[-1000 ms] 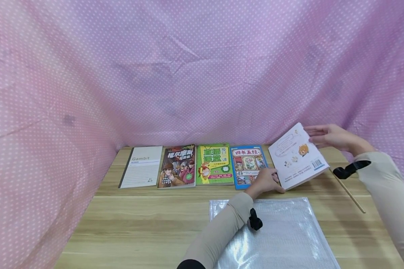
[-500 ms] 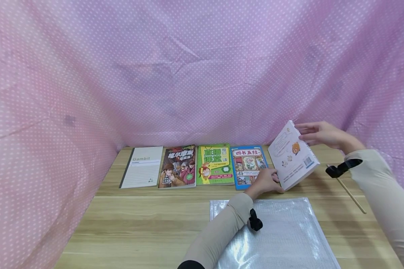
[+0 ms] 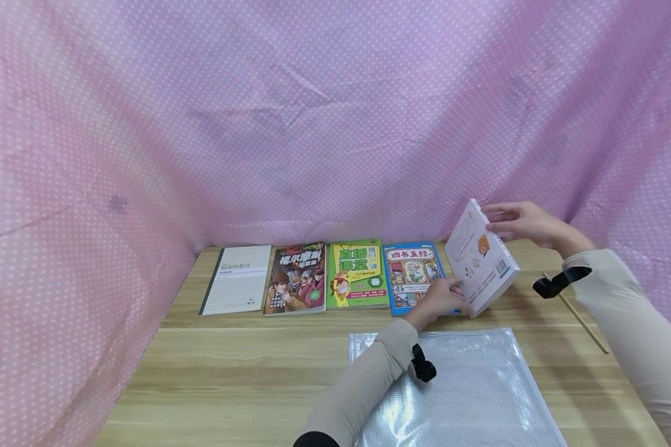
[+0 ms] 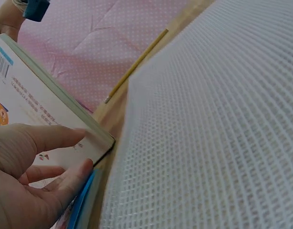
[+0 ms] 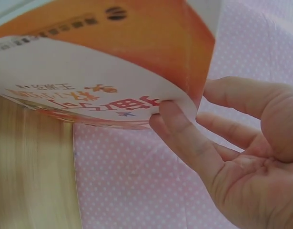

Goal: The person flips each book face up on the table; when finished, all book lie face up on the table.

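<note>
A white-backed book (image 3: 472,261) with an orange cartoon bear and a barcode stands tilted at the right of a row of books. Its orange and white front cover shows in the right wrist view, where my right hand (image 5: 251,167) pinches its edge between thumb and fingers. Low on the back cover, near a bottom corner, my left hand (image 3: 438,299) rests its fingers. In the left wrist view its thumb lies just above the blue book (image 4: 84,202). That blue-bordered book (image 3: 414,267) lies flat beside the white one, partly covered by my left hand.
Further left lie a green book (image 3: 358,273), a dark comic-style book (image 3: 295,277) and a pale notebook (image 3: 237,279). A silvery grid-patterned pouch (image 3: 464,379) lies in front, under my left forearm. A thin stick (image 3: 584,323) is at the right. Pink dotted cloth (image 3: 335,124) hangs behind.
My right hand has moved left with the book's far edge, and the book has turned more upright, showing its page-edge side. My left hand has stayed nearly in place.
</note>
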Available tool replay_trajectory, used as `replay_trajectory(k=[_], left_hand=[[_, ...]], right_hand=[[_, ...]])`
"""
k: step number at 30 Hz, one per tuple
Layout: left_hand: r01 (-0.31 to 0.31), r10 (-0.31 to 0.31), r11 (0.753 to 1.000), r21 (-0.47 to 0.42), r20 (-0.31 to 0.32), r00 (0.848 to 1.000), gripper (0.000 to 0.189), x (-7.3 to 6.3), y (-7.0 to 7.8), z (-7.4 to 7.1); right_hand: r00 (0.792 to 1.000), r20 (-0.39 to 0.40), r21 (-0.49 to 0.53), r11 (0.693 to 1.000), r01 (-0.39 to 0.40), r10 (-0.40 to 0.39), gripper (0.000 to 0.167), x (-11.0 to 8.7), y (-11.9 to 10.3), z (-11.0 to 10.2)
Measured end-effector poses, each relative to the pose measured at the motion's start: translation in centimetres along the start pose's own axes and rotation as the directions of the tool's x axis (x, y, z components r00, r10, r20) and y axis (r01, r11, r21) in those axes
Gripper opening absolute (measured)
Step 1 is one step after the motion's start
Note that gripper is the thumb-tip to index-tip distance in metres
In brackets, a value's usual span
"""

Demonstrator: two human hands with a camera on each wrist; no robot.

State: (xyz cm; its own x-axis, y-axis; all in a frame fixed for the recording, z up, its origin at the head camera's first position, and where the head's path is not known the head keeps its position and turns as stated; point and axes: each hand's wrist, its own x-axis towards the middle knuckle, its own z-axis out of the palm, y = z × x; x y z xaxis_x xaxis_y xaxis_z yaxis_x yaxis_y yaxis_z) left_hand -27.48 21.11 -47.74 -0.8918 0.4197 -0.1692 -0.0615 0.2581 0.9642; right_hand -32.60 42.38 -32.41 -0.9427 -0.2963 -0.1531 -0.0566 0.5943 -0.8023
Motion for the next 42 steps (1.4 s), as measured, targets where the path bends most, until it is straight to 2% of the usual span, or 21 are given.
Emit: replay_trajectory(k=[3,6,13,19,26,34,38,42], left_hand=[[-0.032,0.032,0.998,-0.06,0.007,0.999,0.062,0.2,0.3,-0.3],[-0.086,0.087,0.992,-0.092,0.005,0.996,0.057,0.3,1.1,-0.8],[-0.169,0.17,0.982,-0.086,-0.001,0.985,0.056,-0.3,4.1,-1.8],[-0.203,0.202,0.974,-0.097,-0.02,0.979,0.058,-0.9,5.4,-2.5],[-0.2,0.194,0.964,-0.178,-0.052,0.98,0.058,-1.0,5.7,-2.9],[-0.191,0.195,0.935,-0.298,-0.019,0.981,0.061,-1.0,5.4,-4.2],[-0.183,0.188,0.931,-0.317,-0.014,0.982,0.063,-1.0,5.1,-5.0],[-0.172,0.171,0.941,-0.292,-0.029,0.985,0.063,-1.3,4.8,-5.8]], right_hand=[[1.0,0.0,0.017,1.0,0.015,-0.015,0.066,0.2,0.2,0.3],[0.999,0.002,0.032,0.999,0.036,-0.036,0.064,0.3,0.2,0.6],[0.995,0.013,0.066,0.993,0.098,-0.099,0.061,0.4,0.1,1.1],[0.993,0.039,0.167,0.981,0.103,-0.11,0.061,0.3,0.5,1.5],[0.99,0.071,0.185,0.977,0.109,-0.124,0.06,0.6,1.0,2.3],[0.983,0.111,0.144,0.981,0.131,-0.147,0.057,1.4,1.7,3.2],[0.979,0.134,0.15,0.979,0.135,-0.155,0.055,1.9,2.2,3.9],[0.976,0.151,0.157,0.979,0.133,-0.157,0.057,2.6,2.7,4.6]])
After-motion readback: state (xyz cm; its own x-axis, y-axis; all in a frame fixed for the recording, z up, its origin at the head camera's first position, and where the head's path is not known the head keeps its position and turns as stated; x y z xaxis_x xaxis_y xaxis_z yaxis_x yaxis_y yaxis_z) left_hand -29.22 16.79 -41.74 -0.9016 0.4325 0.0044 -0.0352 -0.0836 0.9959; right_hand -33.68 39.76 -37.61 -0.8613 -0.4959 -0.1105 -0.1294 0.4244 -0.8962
